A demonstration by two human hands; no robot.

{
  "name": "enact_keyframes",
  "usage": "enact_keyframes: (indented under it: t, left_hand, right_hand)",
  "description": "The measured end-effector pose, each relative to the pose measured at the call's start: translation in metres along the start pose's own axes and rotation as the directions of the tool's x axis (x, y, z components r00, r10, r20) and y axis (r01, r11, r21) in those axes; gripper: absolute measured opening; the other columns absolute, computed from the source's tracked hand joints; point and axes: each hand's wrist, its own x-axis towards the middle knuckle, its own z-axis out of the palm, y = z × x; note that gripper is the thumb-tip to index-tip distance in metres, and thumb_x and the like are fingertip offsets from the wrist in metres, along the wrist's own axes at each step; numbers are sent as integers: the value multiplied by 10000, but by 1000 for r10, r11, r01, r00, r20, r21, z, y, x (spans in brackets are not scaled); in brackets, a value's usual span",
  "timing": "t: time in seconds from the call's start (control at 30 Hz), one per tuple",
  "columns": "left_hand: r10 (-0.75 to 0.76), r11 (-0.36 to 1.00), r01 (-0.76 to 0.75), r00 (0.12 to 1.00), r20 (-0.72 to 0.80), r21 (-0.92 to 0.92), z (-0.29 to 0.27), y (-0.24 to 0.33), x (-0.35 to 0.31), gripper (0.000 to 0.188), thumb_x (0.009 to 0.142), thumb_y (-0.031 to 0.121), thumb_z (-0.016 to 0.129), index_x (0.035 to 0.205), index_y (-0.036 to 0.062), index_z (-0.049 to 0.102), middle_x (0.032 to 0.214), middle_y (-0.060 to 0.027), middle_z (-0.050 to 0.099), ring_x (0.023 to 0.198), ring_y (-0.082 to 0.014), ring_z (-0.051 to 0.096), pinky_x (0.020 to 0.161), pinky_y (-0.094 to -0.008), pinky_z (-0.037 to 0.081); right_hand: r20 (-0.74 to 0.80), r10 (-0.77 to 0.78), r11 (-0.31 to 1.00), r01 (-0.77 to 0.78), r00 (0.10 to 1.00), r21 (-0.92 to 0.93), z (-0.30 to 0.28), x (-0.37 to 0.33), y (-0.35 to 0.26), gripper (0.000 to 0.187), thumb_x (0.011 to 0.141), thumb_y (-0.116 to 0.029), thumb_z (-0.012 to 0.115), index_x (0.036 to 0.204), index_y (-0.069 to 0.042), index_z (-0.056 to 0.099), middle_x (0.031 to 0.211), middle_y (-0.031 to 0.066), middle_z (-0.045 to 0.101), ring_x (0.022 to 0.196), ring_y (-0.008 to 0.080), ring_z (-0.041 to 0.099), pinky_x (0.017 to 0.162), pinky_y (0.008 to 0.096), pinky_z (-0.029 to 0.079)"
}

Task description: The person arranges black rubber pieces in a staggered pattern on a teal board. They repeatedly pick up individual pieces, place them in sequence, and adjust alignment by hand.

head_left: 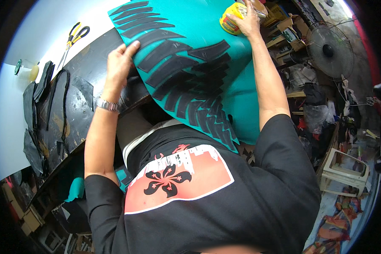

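Observation:
A wide teal sheet (180, 23) slants across the bench and hangs toward my lap. Rows of black curved, feather-shaped pieces (163, 53) lie on it in a wing-like pattern. My left hand (119, 70) is closed on the sheet's left edge, thumb on top; its other fingers are partly hidden. At the far right side of the sheet, my right hand (248, 23) grips a yellow tub (230, 19) from above. Something brownish and rounded shows just behind that hand, too cut off to name.
Scissors (74, 38) with yellow-and-black handles lie at the far left. Black scraps (42, 86) and a clear jar (28, 71) sit on the dark bench (95, 53). To the right are a fan (329, 51), cardboard boxes (290, 31) and a pale plastic stool (345, 173).

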Motion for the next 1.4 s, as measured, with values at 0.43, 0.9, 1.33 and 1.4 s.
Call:
enact_keyframes:
  t: [0.43, 0.9, 1.33, 1.4]
  left_hand:
    - [-136, 985, 142, 989, -66, 99, -101, 3, 35, 366, 925, 374, 716, 1045, 28, 712, 796, -13, 685, 635, -64, 586, 588, -222, 440]
    - [431, 688, -59, 835, -342, 723, -136, 11, -45, 256, 842, 299, 775, 945, 68, 742, 802, -112, 712, 728, -235, 686, 705, -345, 535]
    - [497, 710, 141, 594, -633, 690, -294, -30, -42, 398, 841, 119, 737, 1219, 56, 629, 1110, -181, 711, 1055, -333, 683, 945, -417, 518]
    - [524, 710, 108, 580, -624, 696, -295, -37, -45, 360, 852, 79, 722, 1201, 53, 635, 1103, -166, 715, 1045, -315, 689, 937, -398, 523]
  right_hand:
    - [85, -520, 837, 527, 850, -150, 71, 68, -56, 300, 886, -386, 583, 941, -116, 702, 917, 130, 688, 884, 346, 642, 865, 445, 523]
    - [-181, -408, 911, 411, 895, -26, 50, 41, -123, 781, 891, -452, 698, 1533, -178, 348, 1439, 147, 496, 1339, 324, 462, 1067, 571, 366]
    - [228, -803, 531, 489, 550, 692, 239, -35, -497, 641, 924, -100, 626, 1515, -201, 399, 999, 118, 732, 920, 271, 713, 898, 381, 552]
    - [205, -786, 547, 501, 583, 671, 265, -42, -530, 662, 885, -97, 659, 1498, -172, 420, 992, 113, 734, 915, 297, 707, 864, 401, 549]
